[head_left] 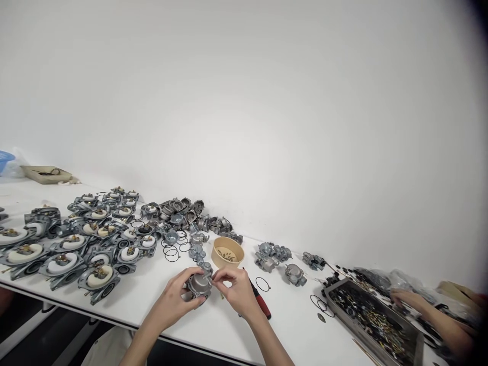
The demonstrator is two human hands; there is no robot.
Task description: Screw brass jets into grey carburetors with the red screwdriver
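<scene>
Carburetor in my left grip, lower center of the frame, its rounded metal bowl facing up; thumb and fingers clasp it from both sides. My right grip pinches at its right edge, fingertips together, though I cannot tell what is between them. Just beyond sits a round tub of small screws on the white worktop. A red-handled tool lies partly behind my right wrist, right of center.
</scene>
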